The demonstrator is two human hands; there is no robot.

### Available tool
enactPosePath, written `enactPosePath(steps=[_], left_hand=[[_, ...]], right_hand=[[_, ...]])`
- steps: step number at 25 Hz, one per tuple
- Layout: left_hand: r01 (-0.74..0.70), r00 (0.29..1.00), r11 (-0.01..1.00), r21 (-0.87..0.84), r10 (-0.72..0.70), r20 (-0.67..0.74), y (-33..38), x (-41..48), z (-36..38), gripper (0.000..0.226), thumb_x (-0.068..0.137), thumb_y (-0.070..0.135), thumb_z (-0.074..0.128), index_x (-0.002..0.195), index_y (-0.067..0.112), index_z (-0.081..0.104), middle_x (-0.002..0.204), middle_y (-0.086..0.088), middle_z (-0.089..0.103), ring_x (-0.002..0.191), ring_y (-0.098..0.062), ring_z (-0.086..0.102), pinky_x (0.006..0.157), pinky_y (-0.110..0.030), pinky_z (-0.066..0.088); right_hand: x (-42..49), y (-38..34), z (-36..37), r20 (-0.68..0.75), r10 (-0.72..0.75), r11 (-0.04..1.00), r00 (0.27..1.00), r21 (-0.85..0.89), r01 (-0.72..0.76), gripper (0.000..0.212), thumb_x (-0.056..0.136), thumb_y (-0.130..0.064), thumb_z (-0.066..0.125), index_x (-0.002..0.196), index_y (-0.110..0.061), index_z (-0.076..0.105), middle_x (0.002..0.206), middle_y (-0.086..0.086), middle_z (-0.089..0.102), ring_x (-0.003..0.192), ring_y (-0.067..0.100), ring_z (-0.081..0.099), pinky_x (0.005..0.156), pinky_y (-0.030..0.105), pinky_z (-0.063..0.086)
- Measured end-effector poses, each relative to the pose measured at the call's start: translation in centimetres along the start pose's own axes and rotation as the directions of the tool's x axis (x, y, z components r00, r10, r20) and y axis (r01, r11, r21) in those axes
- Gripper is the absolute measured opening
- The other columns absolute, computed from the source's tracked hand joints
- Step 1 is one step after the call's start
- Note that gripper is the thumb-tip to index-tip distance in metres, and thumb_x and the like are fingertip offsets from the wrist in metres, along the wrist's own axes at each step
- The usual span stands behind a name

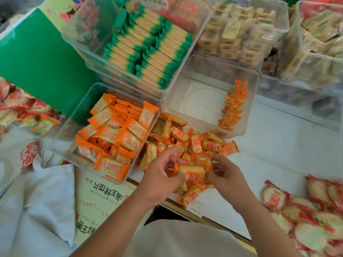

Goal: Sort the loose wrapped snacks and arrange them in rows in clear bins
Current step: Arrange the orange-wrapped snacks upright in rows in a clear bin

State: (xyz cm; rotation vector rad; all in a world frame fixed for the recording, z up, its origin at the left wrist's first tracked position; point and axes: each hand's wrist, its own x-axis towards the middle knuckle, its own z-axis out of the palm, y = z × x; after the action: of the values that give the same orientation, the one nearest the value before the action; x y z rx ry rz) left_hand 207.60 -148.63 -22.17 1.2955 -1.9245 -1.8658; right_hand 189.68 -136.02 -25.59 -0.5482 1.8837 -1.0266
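Head view: one white counter [278, 145] with five clear bins plainly in sight.
Green-packet bin [78, 39]: farthest back on the left, filled with green-ended packets [148, 45] standing in tight rows; too many to count.
Orange-cracker bin [87, 101]: flat orange packets [128, 140] heaped loosely, just left of the pile.
Near-empty bin [204, 71]: one single row of small orange snacks [233, 106] along its right wall.
Loose pile [194, 143]: small orange-wrapped snacks on the counter, in front of the near-empty bin and against the orange-cracker bin's side; too many to count.
Hands: two, bare, at the pile's near edge.
Left hand [159, 175]: thumb and curled fingers grip the held snack's left end.
Right hand [226, 175]: fingers curled at the same snack's right end; whether they grip it cannot be told.
Held snack [193, 173]: one, lying level between both hands, just over the pile.
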Motion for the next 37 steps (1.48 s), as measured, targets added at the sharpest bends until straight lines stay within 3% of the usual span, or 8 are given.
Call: enactPosePath(steps=[6, 10, 14, 17, 23, 29, 32, 37], left_hand=[[-0.027, 0.976, 0.991, 0.129, -0.001, 0.217, -0.4, -0.5, -0.8, 0.095, 0.083, 0.012, 0.082, 0.156, 0.045, 0.030, 0.113, 0.023, 0.072, 0.119, 0.003, 0.058, 0.102, -0.018, 0.043], [-0.042, 0.999, 0.998, 0.048, 0.042, 0.014, -1.2, -0.9, 1.4, 0.075, 0.077, 0.017, 0.089, 0.136, 0.046, 0.053, 0.111, 0.018, 0.065, 0.108, 0.001, 0.061, 0.091, -0.018, 0.054], [-0.069, 0.996, 0.997, -0.034, 0.067, -0.055, -2.8, -1.2, 3.7, 0.052, 0.080, 0.018, 0.087, 0.124, 0.035, 0.065, 0.108, 0.020, 0.068, 0.110, 0.000, 0.064, 0.085, -0.019, 0.057], [-0.014, 0.997, 0.996, 0.085, 0.020, -0.071, -6.2, -1.4, 4.1, 0.028, 0.093, 0.016, 0.073, 0.118, 0.028, 0.068, 0.109, 0.019, 0.069, 0.107, 0.006, 0.063, 0.087, -0.014, 0.052], [0.199, 0.972, 0.871, 0.450, -0.116, -0.205, -12.3, 1.5, 4.4, 0.016, 0.094, 0.029, 0.068, 0.107, 0.021, 0.064, 0.090, 0.009, 0.067, 0.088, -0.016, 0.068, 0.077, -0.034, 0.057], [0.270, 0.961, 0.672, 0.690, -0.145, -0.234, -12.0, 4.9, 9.0, 0.063, 0.082, 0.064, 0.070, 0.120, 0.021, 0.042, 0.109, -0.001, 0.063, 0.100, -0.027, 0.066, 0.072, -0.036, 0.052], [0.207, 0.978, 0.591, 0.780, -0.127, -0.164, -11.1, 5.0, 10.2, 0.064, 0.087, 0.059, 0.068, 0.130, 0.020, 0.041, 0.118, 0.000, 0.062, 0.107, -0.025, 0.063, 0.075, -0.037, 0.054], [0.121, 0.980, 0.894, 0.431, -0.038, -0.196, -7.2, 2.5, 11.4, 0.041, 0.078, 0.045, 0.077, 0.089, 0.025, 0.044, 0.072, 0.007, 0.055, 0.062, -0.013, 0.054, 0.053, -0.037, 0.045]], right_hand=[[-0.8, 1.0, 0.7, 0.099, 0.091, 0.990, 0.991, 0.100, -0.101, 0.033, 0.101, -0.020, 0.064, 0.127, -0.041, 0.067, 0.110, -0.011, 0.076, 0.107, 0.015, 0.071, 0.098, 0.040, 0.057], [-2.5, 1.6, 1.5, 0.175, 0.114, 0.989, 0.978, 0.077, -0.129, 0.044, 0.097, -0.048, 0.062, 0.140, -0.037, 0.060, 0.130, -0.014, 0.068, 0.122, 0.009, 0.063, 0.108, 0.039, 0.051], [-3.8, 2.4, 1.2, 0.198, 0.039, 0.990, 0.979, 0.122, -0.064, 0.045, 0.088, -0.044, 0.075, 0.130, -0.031, 0.066, 0.107, -0.004, 0.076, 0.101, 0.018, 0.072, 0.084, 0.044, 0.062], [-3.7, 4.1, 0.7, 0.059, 0.126, 0.979, 0.990, 0.155, -0.134, 0.053, 0.081, -0.045, 0.081, 0.127, -0.024, 0.067, 0.101, 0.005, 0.076, 0.093, 0.029, 0.075, 0.077, 0.055, 0.063], [-3.9, 5.1, -0.7, -0.019, 0.196, 0.974, 0.980, 0.117, -0.192, 0.056, 0.082, -0.067, 0.062, 0.127, -0.034, 0.064, 0.103, -0.009, 0.076, 0.093, 0.016, 0.075, 0.088, 0.049, 0.061], [-4.6, 3.8, -2.2, 0.012, 0.040, 0.982, 0.999, -0.183, -0.038, 0.065, 0.097, -0.061, 0.047, 0.155, -0.033, 0.034, 0.124, -0.016, 0.058, 0.101, -0.015, 0.059, 0.083, 0.014, 0.051], [-4.8, 3.4, -3.8, 0.027, 0.000, 0.937, 1.000, -0.349, 0.009, 0.071, 0.102, -0.058, 0.037, 0.162, -0.027, 0.017, 0.118, -0.016, 0.048, 0.096, -0.018, 0.054, 0.085, 0.023, 0.049], [-4.6, 3.5, -6.4, 0.044, 0.004, 0.945, 0.999, -0.326, 0.011, 0.072, 0.104, -0.056, 0.035, 0.164, -0.023, 0.012, 0.123, -0.013, 0.046, 0.093, -0.029, 0.048, 0.083, 0.019, 0.040]])
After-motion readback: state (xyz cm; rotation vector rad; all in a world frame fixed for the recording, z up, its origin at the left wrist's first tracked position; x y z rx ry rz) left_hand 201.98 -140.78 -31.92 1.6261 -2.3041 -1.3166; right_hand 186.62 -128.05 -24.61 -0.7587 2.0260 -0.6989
